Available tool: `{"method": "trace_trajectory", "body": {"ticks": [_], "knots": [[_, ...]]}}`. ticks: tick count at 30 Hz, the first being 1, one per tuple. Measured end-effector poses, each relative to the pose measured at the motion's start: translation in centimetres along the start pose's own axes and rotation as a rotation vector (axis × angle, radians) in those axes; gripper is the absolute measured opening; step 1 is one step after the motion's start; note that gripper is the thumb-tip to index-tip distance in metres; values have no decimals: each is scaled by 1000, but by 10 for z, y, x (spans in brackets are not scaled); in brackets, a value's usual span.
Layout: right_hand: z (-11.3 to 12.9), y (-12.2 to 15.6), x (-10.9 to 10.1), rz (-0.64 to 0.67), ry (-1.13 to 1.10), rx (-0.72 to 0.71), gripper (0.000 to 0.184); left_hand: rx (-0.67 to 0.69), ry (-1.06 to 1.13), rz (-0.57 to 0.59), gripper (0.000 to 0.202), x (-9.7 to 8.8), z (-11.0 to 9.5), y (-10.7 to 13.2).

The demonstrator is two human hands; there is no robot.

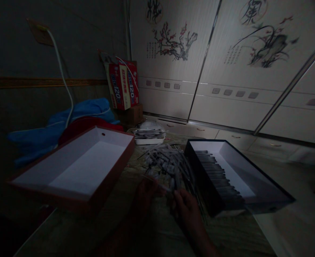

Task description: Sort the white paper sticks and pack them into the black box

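Note:
In dim light, my left hand (146, 194) is closed with its fingertips around a thin pale stick (161, 187). The stick points toward my right hand (185, 207), whose thumb and fingers are pinched at its other end. Just beyond both hands spreads a loose pile of slim pen-like sticks (164, 159), whitish and dark, too blurred to name closely. Right of my right hand stands a black box (205, 182) with a pale lining. Inside it, along the near left side, several dark slender pen-like pieces (219, 176) lie in a row.
A red-sided box (111, 178) with a white inside sits on the left of the table (157, 235). Behind the pile is a white tray (149, 141) of more sticks. A blue cloth bag (85, 109), a red carton (124, 85) and sliding cabinet doors (168, 100) stand farther back.

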State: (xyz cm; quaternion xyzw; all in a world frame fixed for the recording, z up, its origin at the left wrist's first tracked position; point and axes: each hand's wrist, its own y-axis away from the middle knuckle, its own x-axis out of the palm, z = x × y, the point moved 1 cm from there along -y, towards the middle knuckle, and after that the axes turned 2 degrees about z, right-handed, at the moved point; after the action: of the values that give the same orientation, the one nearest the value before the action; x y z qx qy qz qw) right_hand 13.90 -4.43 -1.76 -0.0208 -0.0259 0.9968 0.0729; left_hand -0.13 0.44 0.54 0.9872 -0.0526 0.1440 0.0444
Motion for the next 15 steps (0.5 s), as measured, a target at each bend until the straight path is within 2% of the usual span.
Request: {"method": "trace_trajectory", "body": {"ticks": [6, 12, 15], "knots": [[3, -1, -3, 17, 10, -44, 33, -6, -22, 8, 27, -1, 2, 0], [3, 1, -1, -57, 95, -109, 24, -61, 65, -35, 30, 0, 5, -1], [5, 2, 0, -37, 56, -82, 27, -37, 68, -25, 28, -1, 6, -2]]}}
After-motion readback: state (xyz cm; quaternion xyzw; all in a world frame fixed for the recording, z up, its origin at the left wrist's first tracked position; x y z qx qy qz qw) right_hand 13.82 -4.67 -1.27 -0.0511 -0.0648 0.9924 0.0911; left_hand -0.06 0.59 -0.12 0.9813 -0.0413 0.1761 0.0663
